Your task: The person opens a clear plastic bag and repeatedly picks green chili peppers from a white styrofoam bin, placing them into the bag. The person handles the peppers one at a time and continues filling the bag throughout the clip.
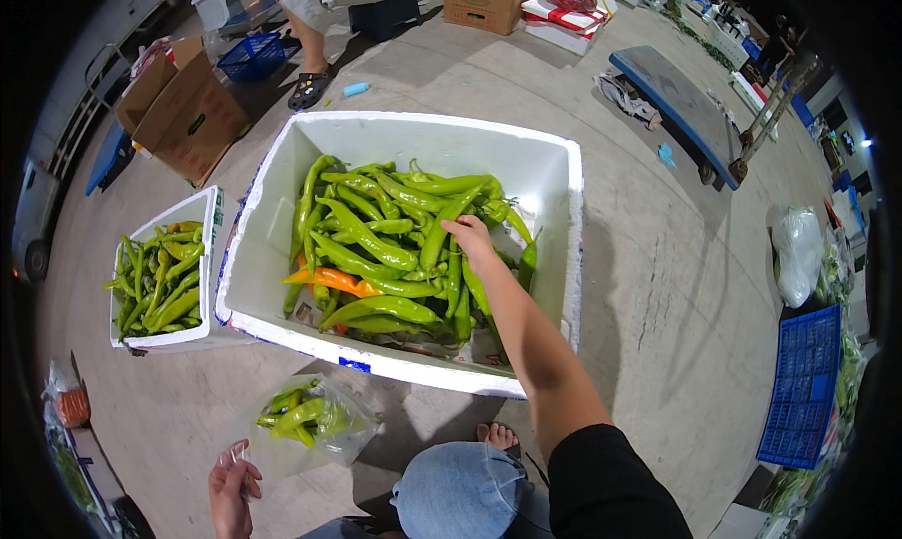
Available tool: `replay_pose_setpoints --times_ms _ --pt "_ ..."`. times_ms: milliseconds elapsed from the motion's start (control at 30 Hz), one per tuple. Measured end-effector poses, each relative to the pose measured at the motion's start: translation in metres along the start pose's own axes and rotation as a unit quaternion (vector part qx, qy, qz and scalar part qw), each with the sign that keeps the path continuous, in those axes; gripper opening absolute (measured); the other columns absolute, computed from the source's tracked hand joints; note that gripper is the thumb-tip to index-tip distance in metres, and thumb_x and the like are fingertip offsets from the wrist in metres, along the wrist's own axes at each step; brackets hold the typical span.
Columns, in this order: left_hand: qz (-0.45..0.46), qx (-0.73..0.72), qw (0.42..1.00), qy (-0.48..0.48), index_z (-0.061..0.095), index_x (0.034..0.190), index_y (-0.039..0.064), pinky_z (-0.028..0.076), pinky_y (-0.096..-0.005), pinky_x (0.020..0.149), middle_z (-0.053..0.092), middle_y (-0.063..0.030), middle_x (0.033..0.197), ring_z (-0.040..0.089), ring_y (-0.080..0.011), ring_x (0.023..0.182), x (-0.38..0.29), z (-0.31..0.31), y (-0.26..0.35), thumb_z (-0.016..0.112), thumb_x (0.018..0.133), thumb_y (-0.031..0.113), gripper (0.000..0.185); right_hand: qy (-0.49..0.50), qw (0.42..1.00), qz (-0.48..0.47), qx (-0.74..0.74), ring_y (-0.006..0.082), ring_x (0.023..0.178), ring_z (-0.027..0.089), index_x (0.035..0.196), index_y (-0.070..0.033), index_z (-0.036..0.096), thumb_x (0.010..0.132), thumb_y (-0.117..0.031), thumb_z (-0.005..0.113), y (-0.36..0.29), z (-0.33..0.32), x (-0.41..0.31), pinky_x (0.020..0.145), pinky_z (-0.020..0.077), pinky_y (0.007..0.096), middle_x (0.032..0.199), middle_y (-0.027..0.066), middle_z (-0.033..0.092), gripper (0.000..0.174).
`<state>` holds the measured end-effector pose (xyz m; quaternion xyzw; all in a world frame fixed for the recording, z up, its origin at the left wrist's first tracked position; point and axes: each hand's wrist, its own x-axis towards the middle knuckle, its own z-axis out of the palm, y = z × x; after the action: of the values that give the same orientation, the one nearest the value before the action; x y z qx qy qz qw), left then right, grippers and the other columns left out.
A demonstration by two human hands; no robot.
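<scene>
A large white foam box [398,126] stands before me, holding many long green peppers [366,236] and an orange pepper [331,281]. My right hand [471,241] reaches inside, its thumb and fingers gripping one long green pepper [445,230] near the top of the pile. Part of that pepper is hidden behind my fingers. Low on the left, my left hand [236,482] pinches the rim of a clear plastic bag [345,426]. Several green peppers [297,415] lie in the bag, which hangs or rests in front of the box; I cannot tell which.
A smaller foam box [211,257] of green peppers stands at the left. Behind it are an open cardboard box [187,116] and a blue basket [252,56]. A person's leg [306,45] is beyond the large box. At right are a platform trolley [676,109] and a blue crate [801,387].
</scene>
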<state>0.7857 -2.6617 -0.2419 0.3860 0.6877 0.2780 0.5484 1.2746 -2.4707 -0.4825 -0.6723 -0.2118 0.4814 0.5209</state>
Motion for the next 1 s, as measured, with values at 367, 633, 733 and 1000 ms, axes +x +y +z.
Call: replay_pose_setpoints --times_ms 367,633,733,1000 --pt "-0.010 -0.004 1.000 -0.017 0.054 0.122 -0.002 0.035 -0.0199 0.047 0.060 -0.0061 0.071 0.047 -0.0067 0.048 0.004 0.006 0.007 0.049 0.093 0.011 0.032 -0.171 0.971 -0.160 -0.041 0.0089 0.078 0.054 0.112 -0.001 0.055 0.083 -0.013 0.070 -0.047 0.040 -0.047 0.071 0.0427 0.0238 0.087 0.0018 0.061 0.035" --pt "-0.011 -0.003 1.000 -0.016 0.054 0.122 -0.001 0.036 -0.0196 0.047 0.061 -0.0057 0.071 0.048 -0.0067 0.048 0.000 0.003 0.005 0.049 0.093 0.011 0.032 -0.219 0.959 -0.175 -0.050 0.0052 0.069 0.051 0.107 -0.004 0.054 0.083 -0.013 0.070 -0.056 0.051 -0.062 0.060 0.0406 0.0211 0.078 -0.0020 0.057 0.030" --pt "-0.009 0.004 1.000 -0.017 0.054 0.122 -0.001 0.036 -0.0198 0.048 0.061 -0.0058 0.071 0.048 -0.0066 0.049 -0.001 0.004 0.006 0.050 0.093 0.011 0.032 -0.229 0.962 -0.145 -0.043 0.0040 0.067 0.050 0.102 -0.007 0.055 0.086 -0.017 0.067 -0.061 0.052 -0.067 0.055 0.0383 0.0203 0.075 -0.0045 0.055 0.022" --pt "-0.008 0.018 1.000 -0.016 0.054 0.122 -0.002 0.037 -0.0199 0.048 0.061 -0.0056 0.071 0.048 -0.0067 0.049 -0.002 0.003 0.005 0.050 0.092 0.012 0.034 -0.200 0.978 -0.052 -0.004 0.0058 0.063 0.052 0.086 -0.007 0.060 0.089 -0.031 0.063 -0.074 0.054 -0.079 0.051 0.0411 0.0225 0.072 -0.0033 0.055 0.024"
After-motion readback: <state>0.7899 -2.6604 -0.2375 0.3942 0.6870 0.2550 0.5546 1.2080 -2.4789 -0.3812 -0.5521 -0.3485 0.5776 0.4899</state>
